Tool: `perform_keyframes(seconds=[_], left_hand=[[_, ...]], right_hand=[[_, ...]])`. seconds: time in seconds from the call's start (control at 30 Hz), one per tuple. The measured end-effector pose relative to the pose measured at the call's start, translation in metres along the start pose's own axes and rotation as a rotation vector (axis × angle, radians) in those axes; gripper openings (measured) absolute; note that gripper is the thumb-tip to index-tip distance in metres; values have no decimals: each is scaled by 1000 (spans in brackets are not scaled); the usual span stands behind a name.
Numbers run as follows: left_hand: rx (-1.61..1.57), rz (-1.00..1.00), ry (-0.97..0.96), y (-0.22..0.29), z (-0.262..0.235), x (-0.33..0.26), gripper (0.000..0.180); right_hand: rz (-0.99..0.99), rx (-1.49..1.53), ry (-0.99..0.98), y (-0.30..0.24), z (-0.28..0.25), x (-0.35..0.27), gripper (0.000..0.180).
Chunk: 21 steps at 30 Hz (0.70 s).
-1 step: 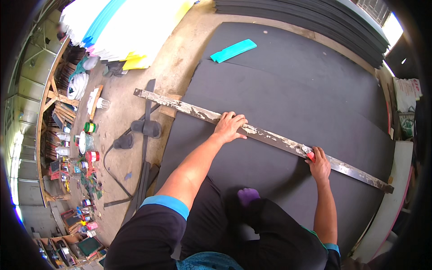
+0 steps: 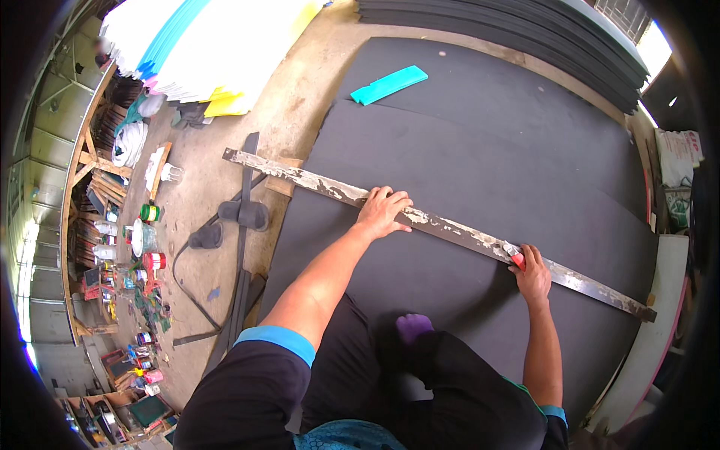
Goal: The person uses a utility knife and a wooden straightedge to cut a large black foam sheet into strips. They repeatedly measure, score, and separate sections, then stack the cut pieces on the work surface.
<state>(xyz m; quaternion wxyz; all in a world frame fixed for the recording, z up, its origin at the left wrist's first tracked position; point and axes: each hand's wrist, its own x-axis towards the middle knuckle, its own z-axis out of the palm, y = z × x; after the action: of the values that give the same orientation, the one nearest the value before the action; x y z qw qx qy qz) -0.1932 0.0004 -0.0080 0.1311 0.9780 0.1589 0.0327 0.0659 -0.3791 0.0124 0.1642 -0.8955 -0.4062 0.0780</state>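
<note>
Fingers (image 2: 396, 198) of the person's left hand (image 2: 383, 214) are partly spread and bent over a long, flat straightedge (image 2: 315, 182), the thumb set apart near its lower edge; the palm bears on the bar, though how firmly it presses cannot be told. Curled nearly closed, the right hand (image 2: 533, 279) grips a small red-and-silver hand tool (image 2: 517, 259) at the straightedge, too small and covered for its exact kind to be told. Whitish coating peels from the bar, which lies slantwise across a broad black sheet (image 2: 480, 169), its upper left end reaching past the sheet's edge over the concrete floor (image 2: 225, 296) and its lower right end near a pale panel (image 2: 645, 330). A foot in a purple sock (image 2: 415, 327) rests below, between the two forearms. Farther up the black surface lies a turquoise strip (image 2: 390, 85), well apart from both hands. Beyond are stacked black sheets (image 2: 525, 39); on the floor to the left sits a pair of dark slippers (image 2: 253, 215).
</note>
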Motion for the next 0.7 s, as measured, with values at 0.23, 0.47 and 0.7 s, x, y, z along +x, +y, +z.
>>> perform_keyframes(seconds=[0.23, 0.47, 0.7], left_hand=[[1, 7, 58, -7, 7, 3, 71], [-23, -12, 36, -9, 8, 9, 71], [-60, -29, 16, -12, 0, 8, 70]], right_hand=[[10, -6, -8, 2, 1, 10, 69], [15, -8, -14, 4, 2, 14, 69], [17, 5, -19, 0, 5, 14, 68]])
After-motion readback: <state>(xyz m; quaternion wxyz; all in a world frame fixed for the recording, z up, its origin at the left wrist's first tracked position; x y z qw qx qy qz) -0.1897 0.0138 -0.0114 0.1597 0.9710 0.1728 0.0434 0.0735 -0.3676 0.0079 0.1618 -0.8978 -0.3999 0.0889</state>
